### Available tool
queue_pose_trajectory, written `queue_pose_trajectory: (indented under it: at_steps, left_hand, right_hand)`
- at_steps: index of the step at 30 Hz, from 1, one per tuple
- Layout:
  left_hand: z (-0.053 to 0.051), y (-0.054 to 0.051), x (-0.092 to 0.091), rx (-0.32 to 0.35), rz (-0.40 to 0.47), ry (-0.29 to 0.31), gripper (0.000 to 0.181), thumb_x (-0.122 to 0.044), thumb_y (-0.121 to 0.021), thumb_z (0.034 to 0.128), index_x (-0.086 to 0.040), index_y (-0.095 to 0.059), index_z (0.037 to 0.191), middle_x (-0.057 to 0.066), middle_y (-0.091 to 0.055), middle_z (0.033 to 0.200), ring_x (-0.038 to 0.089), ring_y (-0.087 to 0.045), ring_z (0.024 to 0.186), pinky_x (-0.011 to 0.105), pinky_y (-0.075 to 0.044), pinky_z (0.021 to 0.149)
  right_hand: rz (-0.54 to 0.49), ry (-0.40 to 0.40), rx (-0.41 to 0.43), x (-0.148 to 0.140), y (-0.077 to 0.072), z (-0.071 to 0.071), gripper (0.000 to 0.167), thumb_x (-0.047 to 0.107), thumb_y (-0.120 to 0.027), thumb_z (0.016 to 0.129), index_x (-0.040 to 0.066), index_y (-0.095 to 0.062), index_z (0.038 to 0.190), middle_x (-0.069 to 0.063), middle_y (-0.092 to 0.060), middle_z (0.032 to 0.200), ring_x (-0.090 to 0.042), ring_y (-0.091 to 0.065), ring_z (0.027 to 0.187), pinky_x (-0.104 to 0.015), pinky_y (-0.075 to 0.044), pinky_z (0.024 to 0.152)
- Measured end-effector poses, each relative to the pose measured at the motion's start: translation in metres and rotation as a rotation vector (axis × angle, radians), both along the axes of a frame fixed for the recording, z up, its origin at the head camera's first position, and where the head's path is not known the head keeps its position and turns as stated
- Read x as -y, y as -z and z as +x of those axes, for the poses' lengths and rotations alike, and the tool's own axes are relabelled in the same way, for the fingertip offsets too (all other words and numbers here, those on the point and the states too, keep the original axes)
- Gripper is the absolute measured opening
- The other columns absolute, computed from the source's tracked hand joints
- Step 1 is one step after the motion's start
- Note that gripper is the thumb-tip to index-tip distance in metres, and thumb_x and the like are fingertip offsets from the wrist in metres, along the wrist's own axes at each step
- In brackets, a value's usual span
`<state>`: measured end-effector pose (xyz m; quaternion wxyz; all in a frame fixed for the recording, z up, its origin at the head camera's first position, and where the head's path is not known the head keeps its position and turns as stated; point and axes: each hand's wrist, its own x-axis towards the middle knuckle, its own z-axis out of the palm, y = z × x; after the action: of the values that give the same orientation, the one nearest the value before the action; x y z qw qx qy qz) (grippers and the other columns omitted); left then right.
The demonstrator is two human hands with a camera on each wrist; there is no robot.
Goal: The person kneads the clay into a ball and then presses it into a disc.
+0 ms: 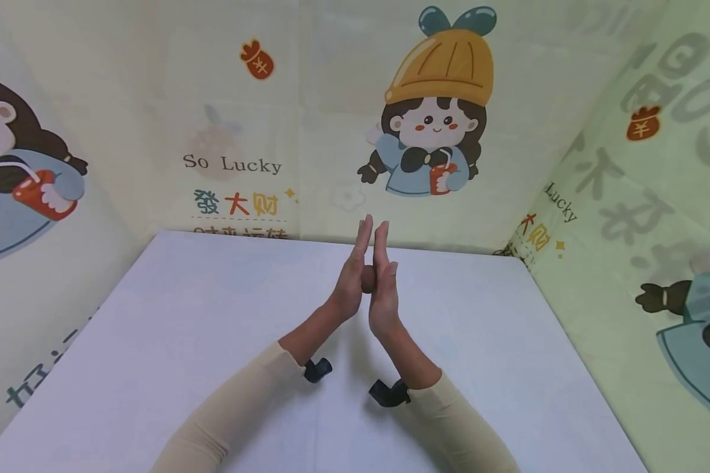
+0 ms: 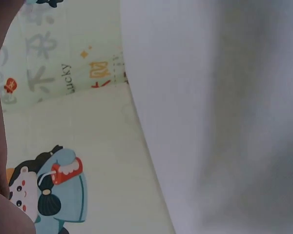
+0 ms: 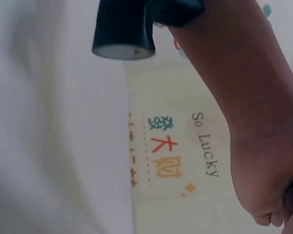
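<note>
Brown, sits as a small ball (image 1: pixel 368 279) pressed between a flat, straight-fingered left hand (image 1: pixel 350 282) and a likewise straight right hand (image 1: pixel 384 292), probably light, soft and easily dented, so best taken gently round the sides, above a white table (image 1: pixel 242 295) before a printed cloth (image 1: pixel 331 131).

Pale, faintly creased walls (image 1: pixel 331 79) rise behind the white surface (image 1: pixel 124 381) and along both sides, printed with cartoon figures (image 1: pixel 414 164), red pouches (image 1: pixel 257 60) and "So Lucky" lettering (image 1: pixel 233 164). Soft shadows (image 1: pixel 361 351) lie on the surface.
</note>
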<state>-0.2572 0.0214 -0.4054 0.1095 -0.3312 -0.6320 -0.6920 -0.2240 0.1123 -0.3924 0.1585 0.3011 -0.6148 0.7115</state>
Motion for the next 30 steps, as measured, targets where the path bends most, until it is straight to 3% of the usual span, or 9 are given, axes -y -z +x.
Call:
queue_pose_trajectory:
  at_steps: [7, 8, 9, 14, 15, 16, 22, 27, 30]
  left_hand:
    - [0.01, 0.005, -0.007, -0.013, -0.024, 0.014, 0.061, -0.02, -0.012, 0.1097, -0.007, -0.009, 0.169, 0.007, -0.004, 0.176, 0.015, 0.003, 0.16, 0.049, -0.001, 0.126]
    - [0.011, 0.005, -0.008, -0.009, -0.019, 0.015, 0.06, -0.02, -0.011, 0.11, -0.007, -0.009, 0.169, 0.011, -0.01, 0.175, 0.016, -0.007, 0.159, 0.049, -0.002, 0.126]
    - [0.013, 0.006, -0.008, -0.005, -0.015, 0.017, 0.06, -0.02, -0.011, 0.1105, -0.007, -0.009, 0.169, 0.018, -0.028, 0.169, 0.019, -0.025, 0.154, 0.049, -0.007, 0.126]
    - [0.021, 0.007, -0.012, -0.021, -0.016, 0.026, 0.059, -0.023, -0.01, 0.1126, -0.006, -0.006, 0.169, 0.023, -0.025, 0.169, 0.024, -0.026, 0.153, 0.048, -0.008, 0.126]
    - [0.023, 0.007, -0.013, -0.029, -0.019, 0.03, 0.06, -0.026, -0.011, 0.113, -0.005, -0.004, 0.169, 0.02, -0.017, 0.173, 0.024, -0.016, 0.158, 0.049, -0.006, 0.126]
    - [0.025, 0.007, -0.014, -0.035, -0.022, 0.031, 0.061, -0.029, -0.011, 0.1132, -0.005, -0.003, 0.168, 0.013, 0.002, 0.176, 0.022, 0.002, 0.161, 0.048, 0.0, 0.126]
    - [0.039, 0.001, -0.019, -0.052, -0.034, 0.01, 0.072, -0.05, -0.013, 0.1129, -0.005, 0.0, 0.168, 0.01, 0.006, 0.176, 0.017, 0.007, 0.16, 0.052, 0.003, 0.126]
    - [0.048, -0.002, -0.02, -0.047, -0.027, -0.01, 0.071, -0.049, -0.012, 0.113, -0.007, 0.002, 0.169, 0.003, 0.008, 0.176, 0.015, 0.011, 0.16, 0.055, 0.006, 0.124]
    - [0.05, -0.004, -0.021, -0.058, -0.007, -0.025, 0.072, -0.051, -0.012, 0.1124, -0.009, 0.003, 0.169, 0.002, 0.009, 0.176, 0.015, 0.012, 0.159, 0.057, 0.007, 0.124]
  right_hand:
    - [-0.009, 0.036, 0.018, -0.01, -0.008, -0.005, 0.093, 0.074, -0.016, 0.105, 0.008, 0.002, 0.168, 0.006, 0.004, 0.175, -0.012, 0.003, 0.16, -0.046, 0.004, 0.126]
    - [-0.004, 0.041, 0.02, -0.011, -0.009, -0.006, 0.093, 0.074, -0.016, 0.104, 0.009, 0.002, 0.168, 0.007, 0.004, 0.175, -0.011, 0.003, 0.16, -0.046, 0.004, 0.126]
    - [0.0, 0.046, 0.025, -0.012, -0.011, -0.007, 0.093, 0.075, -0.016, 0.104, 0.01, 0.002, 0.169, 0.007, 0.004, 0.175, -0.011, 0.004, 0.16, -0.047, 0.005, 0.126]
    - [0.014, 0.063, 0.028, -0.018, -0.017, -0.011, 0.094, 0.076, -0.014, 0.103, 0.012, 0.004, 0.169, 0.009, 0.005, 0.175, -0.009, 0.006, 0.159, -0.049, 0.008, 0.125]
    - [0.013, 0.061, 0.026, -0.02, -0.019, -0.013, 0.093, 0.076, -0.014, 0.103, 0.013, 0.004, 0.169, 0.009, 0.005, 0.175, -0.009, 0.007, 0.159, -0.05, 0.008, 0.124]
    - [0.011, 0.059, 0.026, -0.021, -0.02, -0.014, 0.094, 0.076, -0.014, 0.102, 0.013, 0.005, 0.169, 0.01, 0.005, 0.175, -0.009, 0.007, 0.159, -0.05, 0.009, 0.124]
    - [-0.01, 0.021, 0.061, -0.027, -0.024, -0.02, 0.102, 0.083, -0.017, 0.098, 0.013, 0.007, 0.169, 0.013, 0.006, 0.175, -0.007, 0.008, 0.158, -0.052, 0.009, 0.123]
    - [-0.026, -0.024, 0.101, -0.027, -0.021, -0.02, 0.102, 0.083, -0.017, 0.098, 0.013, 0.006, 0.169, 0.01, 0.004, 0.175, -0.01, 0.007, 0.159, -0.058, 0.011, 0.123]
    - [-0.03, -0.058, 0.124, -0.027, -0.019, -0.019, 0.101, 0.083, -0.016, 0.098, 0.013, 0.004, 0.169, 0.007, 0.003, 0.176, -0.012, 0.005, 0.16, -0.057, 0.004, 0.124]
